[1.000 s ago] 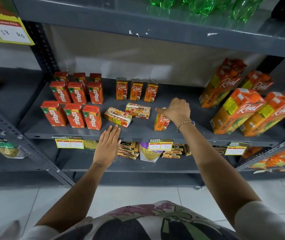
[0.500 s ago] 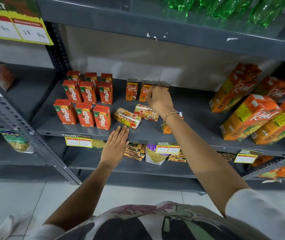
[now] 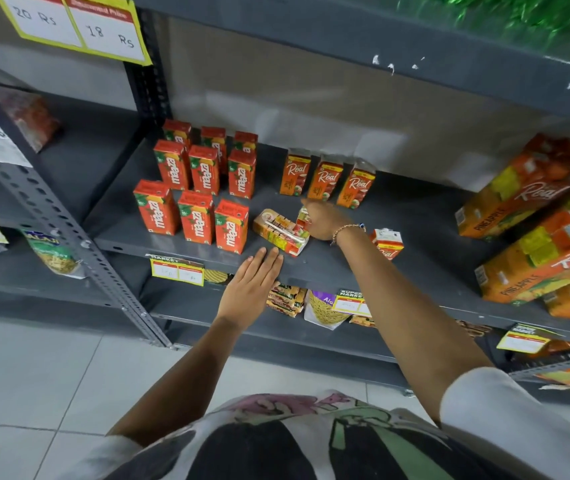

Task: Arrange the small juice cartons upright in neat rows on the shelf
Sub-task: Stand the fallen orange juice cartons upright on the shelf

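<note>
Nine red Maaza cartons [image 3: 196, 221] stand upright in rows on the left of the grey shelf [image 3: 345, 268]. Three small orange Real cartons [image 3: 325, 180] stand in a row at the back. Another small Real carton [image 3: 387, 242] stands near the front, right of my right wrist. One small carton [image 3: 280, 232] lies flat on its side beside the Maaza rows. My right hand [image 3: 325, 220] covers and grips a second tipped carton [image 3: 303, 218], most of it hidden. My left hand [image 3: 254, 284] rests flat on the shelf's front edge, holding nothing.
Large Real pineapple cartons [image 3: 533, 258] lean in a pile at the shelf's right end. Price tags [image 3: 176, 270] hang on the front lip. Snack packets [image 3: 285, 301] fill the shelf below. A slotted upright post [image 3: 68, 230] stands at left, and another shelf [image 3: 380, 46] hangs overhead.
My right hand left the front carton standing, reached to the back row, then came forward and down onto the tipped carton. My left hand stayed at the shelf edge.
</note>
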